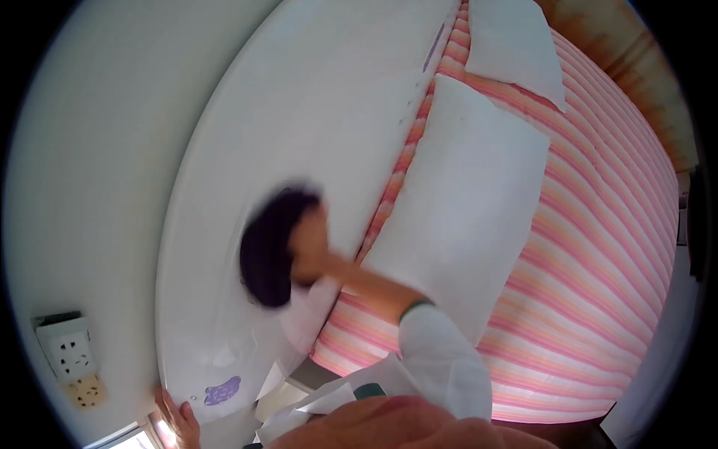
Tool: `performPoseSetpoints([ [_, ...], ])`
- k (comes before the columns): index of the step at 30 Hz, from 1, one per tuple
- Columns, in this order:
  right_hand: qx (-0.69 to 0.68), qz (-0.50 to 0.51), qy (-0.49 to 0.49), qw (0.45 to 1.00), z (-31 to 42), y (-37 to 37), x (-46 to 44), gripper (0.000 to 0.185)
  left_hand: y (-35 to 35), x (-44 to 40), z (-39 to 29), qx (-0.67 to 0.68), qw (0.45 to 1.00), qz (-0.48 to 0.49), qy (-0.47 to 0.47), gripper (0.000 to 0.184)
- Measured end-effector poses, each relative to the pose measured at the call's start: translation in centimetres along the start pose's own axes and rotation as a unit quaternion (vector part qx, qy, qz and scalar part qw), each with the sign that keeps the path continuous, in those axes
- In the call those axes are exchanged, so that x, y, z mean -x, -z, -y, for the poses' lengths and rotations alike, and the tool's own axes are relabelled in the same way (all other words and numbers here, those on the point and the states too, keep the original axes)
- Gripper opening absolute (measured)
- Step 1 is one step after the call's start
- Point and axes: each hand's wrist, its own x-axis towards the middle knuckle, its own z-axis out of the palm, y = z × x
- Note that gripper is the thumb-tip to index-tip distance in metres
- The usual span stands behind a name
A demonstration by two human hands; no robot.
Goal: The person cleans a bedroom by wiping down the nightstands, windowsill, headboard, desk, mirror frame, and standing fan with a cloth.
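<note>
A dark purple cloth (268,251), smeared by motion, lies against the glossy white headboard (314,97). My right hand (308,243) is closed on it, with the arm stretched out over the bed's edge. At the lower left, my left hand (179,420) touches the headboard's end with its fingers apart. Near that hand, the white surface carries a purple patterned decoration (223,391).
Right of the headboard is a bed with a pink and orange striped sheet (591,224). Two white pillows lie on it, a near pillow (464,202) and a far pillow (516,45). A wall socket (69,350) is at the left. An orange-brown curtain (636,67) hangs at the upper right.
</note>
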Motion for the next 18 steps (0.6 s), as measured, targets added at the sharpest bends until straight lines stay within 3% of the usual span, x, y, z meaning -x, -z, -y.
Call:
performPoseSetpoints([
  [1,0.009,-0.132,-0.032,0.991,-4.5,2.0,-3.4,0.027,0.4,0.1,0.4,-0.025,0.999,0.013,-0.015,0.053],
  [3,0.027,-0.433,-0.056,0.899,-12.0,7.5,-11.2,0.036,0.6,0.1,0.8,-0.051,0.998,0.026,-0.028,0.055],
  [5,-0.072,-0.423,-0.134,0.893,-19.1,13.9,-15.5,0.041,0.6,0.4,0.9,-0.08,0.996,0.025,-0.042,0.053],
  [6,-0.063,-0.419,-0.214,0.88,-23.1,15.4,-16.3,0.055,0.6,0.5,0.9,-0.081,0.995,0.028,-0.041,0.053],
  [8,-0.105,-0.394,-0.292,0.865,-32.2,15.7,-15.0,0.075,0.6,0.4,0.9,-0.067,0.997,0.015,-0.033,0.053],
  [9,-0.115,-0.437,-0.334,0.827,-33.9,13.8,-13.4,0.076,0.9,-0.1,0.7,-0.068,0.997,0.017,-0.036,0.053],
  [10,-0.114,-0.437,-0.339,0.825,-33.3,12.7,-11.8,0.076,1.4,-0.7,0.2,-0.069,0.997,0.033,-0.028,0.054],
  [13,-0.044,-0.317,-0.585,0.746,-26.1,10.3,-4.6,0.079,1.1,-0.8,0.8,-0.056,0.996,0.034,-0.056,0.06],
  [15,-0.025,-0.461,-0.418,0.782,-24.4,3.3,2.0,0.076,1.0,-0.3,0.3,-0.067,0.997,0.02,-0.032,0.048],
  [17,-0.2,-0.398,-0.553,0.704,-16.8,-1.9,8.2,0.071,0.7,-1.1,-0.7,0.033,0.999,0.017,0.008,0.046],
  [18,-0.297,-0.407,-0.586,0.635,-12.5,-4.6,11.1,0.073,0.6,-1.4,-0.8,0.042,0.999,0.014,0.002,0.046],
])
